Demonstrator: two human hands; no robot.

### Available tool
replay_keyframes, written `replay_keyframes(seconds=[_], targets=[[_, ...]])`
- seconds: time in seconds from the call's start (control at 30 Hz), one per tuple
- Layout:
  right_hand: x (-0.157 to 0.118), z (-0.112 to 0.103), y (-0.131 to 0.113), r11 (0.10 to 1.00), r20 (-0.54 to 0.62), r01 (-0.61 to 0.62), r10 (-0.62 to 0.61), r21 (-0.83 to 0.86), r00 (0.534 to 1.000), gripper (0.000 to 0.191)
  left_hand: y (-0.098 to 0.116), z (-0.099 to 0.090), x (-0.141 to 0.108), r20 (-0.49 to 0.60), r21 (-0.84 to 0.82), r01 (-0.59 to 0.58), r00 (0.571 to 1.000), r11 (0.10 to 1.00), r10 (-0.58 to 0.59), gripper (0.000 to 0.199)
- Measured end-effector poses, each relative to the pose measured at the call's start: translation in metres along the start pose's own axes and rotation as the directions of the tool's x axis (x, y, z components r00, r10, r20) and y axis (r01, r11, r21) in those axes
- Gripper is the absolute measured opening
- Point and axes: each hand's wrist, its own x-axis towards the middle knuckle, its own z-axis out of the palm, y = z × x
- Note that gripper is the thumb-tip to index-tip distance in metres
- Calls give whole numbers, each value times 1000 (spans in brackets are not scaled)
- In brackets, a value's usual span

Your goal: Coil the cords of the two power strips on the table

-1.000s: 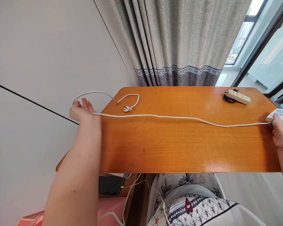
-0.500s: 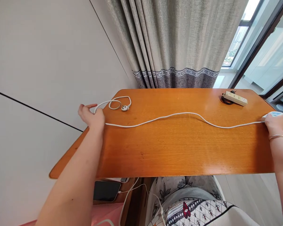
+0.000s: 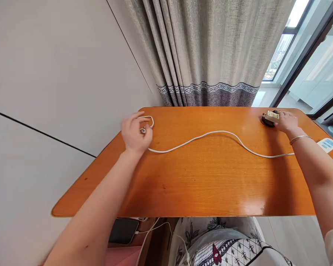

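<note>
My left hand point(image 3: 135, 135), slightly blurred, hovers over the far left of the wooden table with thumb and fingers apart. Just beneath its fingers is a white plug point(image 3: 143, 130), partly hidden. A white cord point(image 3: 191, 139) runs from there in a loose wave across the table. It passes behind my right forearm towards a white power strip point(image 3: 327, 145) at the right edge. My right hand point(image 3: 288, 122) is closed around one end of a beige power strip point(image 3: 272, 116) at the far right. Beside that strip lies its coiled black cord point(image 3: 267, 122).
The wooden table point(image 3: 211, 184) has rounded corners. A grey curtain point(image 3: 211, 48) hangs behind it, and a white wall point(image 3: 58, 74) stands at the left. Below the near edge a phone point(image 3: 123, 231) lies with a white cable plugged in.
My left hand has let go of the white cord and moved right to the plug. My right hand has left the white power strip and taken hold of the beige one.
</note>
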Motion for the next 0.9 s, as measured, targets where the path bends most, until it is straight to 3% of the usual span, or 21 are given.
replay_keyframes(seconds=[0.1,0.33,0.53,0.6,0.7,0.77,0.9], targets=[[17,3,-6,1000,40,-6,5,19,999,63,13,2,-6,120,-63,-8,993,998,16,15],[35,0,-11,997,176,-53,44,52,983,66,42,12,-16,285,-254,75,958,964,1,18],[34,-1,-25,993,162,57,-74,107,984,66,71,25,-22,428,-364,100,901,926,71,18],[29,-6,-39,975,82,145,-160,170,984,66,85,32,-23,450,-421,108,887,900,104,20],[17,-25,-70,887,-156,327,-291,326,944,67,117,41,-22,467,-537,142,871,832,153,22],[4,-44,-94,779,-316,477,-370,407,874,71,145,46,-20,470,-652,202,864,731,180,23],[-25,-82,-136,523,-570,687,-395,505,720,79,195,58,-12,545,-803,397,791,444,279,41]])
